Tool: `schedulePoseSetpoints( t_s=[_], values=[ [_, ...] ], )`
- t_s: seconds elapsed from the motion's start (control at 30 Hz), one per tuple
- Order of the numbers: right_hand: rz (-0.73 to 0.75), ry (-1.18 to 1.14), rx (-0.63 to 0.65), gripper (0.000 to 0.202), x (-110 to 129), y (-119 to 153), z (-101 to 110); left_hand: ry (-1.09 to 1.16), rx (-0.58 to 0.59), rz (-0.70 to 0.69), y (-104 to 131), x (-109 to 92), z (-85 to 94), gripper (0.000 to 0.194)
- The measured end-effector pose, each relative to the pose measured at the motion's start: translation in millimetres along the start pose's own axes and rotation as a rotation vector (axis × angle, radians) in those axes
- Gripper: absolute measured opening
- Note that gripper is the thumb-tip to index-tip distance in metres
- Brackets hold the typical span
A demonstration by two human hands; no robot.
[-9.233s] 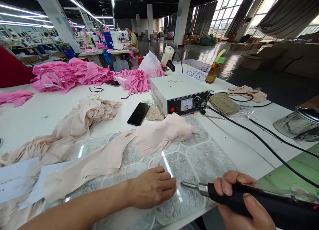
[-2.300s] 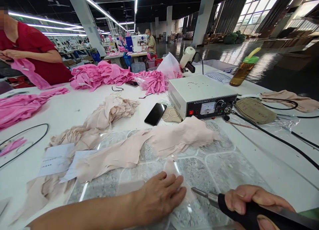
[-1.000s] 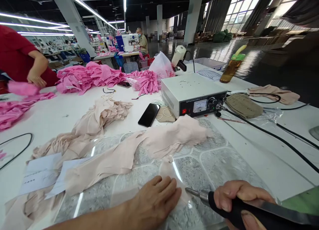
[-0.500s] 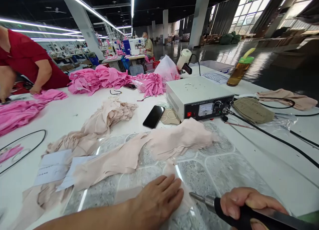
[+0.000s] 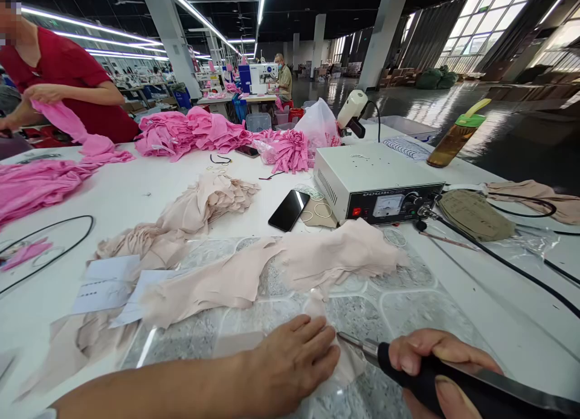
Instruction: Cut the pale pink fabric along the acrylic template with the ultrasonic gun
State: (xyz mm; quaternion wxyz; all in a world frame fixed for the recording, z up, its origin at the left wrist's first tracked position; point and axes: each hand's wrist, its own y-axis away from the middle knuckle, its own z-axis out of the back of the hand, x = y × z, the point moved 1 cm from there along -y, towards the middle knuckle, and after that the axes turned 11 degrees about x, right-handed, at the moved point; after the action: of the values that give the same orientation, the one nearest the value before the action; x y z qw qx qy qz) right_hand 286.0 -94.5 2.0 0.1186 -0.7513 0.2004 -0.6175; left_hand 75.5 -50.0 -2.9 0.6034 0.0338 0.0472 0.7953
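My left hand [image 5: 296, 358] lies flat, palm down, on a thin pale pink fabric piece [image 5: 347, 361] and presses it to the grey stone-patterned mat [image 5: 408, 313]. In my right hand [image 5: 441, 367] is an ultrasonic cutter [image 5: 410, 367] with a black grip and a slim metal tip. That tip meets the fabric just right of my left fingertips. Beyond my hands, a stack of beige fabric pieces [image 5: 339, 253] lies across the mat. Another beige pile [image 5: 208, 204] spreads to the left, with white paper slips [image 5: 106, 283] on it.
A control box [image 5: 380, 177] with a dial and red switch stands behind the stack, a black cable [image 5: 502, 256] running right from it. Nearby are a phone [image 5: 289, 210], a tilted bottle [image 5: 455, 141] and pink fabric [image 5: 194, 132]. A co-worker in red [image 5: 67, 86] stands at far left.
The cutter's tip has moved forward and left along the fabric, close to my left fingers. My left hand stays pressed down. The co-worker has lifted a pink cloth. The view has swung slightly left.
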Motion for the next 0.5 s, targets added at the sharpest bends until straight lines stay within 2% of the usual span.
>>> schedulePoseSetpoints(
  t_s=[0.1,0.23,0.4,0.5],
  values=[
    [0.046,0.007,-0.048,0.008,3,-6,-6,-0.013,-0.028,0.013,0,0,-2.5,0.037],
    [0.058,0.013,-0.039,0.011,4,-12,-9,0.002,-0.030,0.010,1,1,-4.3,0.037],
    [0.031,0.056,0.037,0.014,0,-11,-2,0.054,-0.011,0.017,1,2,-7.4,0.040],
    [0.034,0.001,0.048,0.009,-3,-9,0,0.071,-0.014,0.023,0,2,-9.6,0.041]
  ],
)
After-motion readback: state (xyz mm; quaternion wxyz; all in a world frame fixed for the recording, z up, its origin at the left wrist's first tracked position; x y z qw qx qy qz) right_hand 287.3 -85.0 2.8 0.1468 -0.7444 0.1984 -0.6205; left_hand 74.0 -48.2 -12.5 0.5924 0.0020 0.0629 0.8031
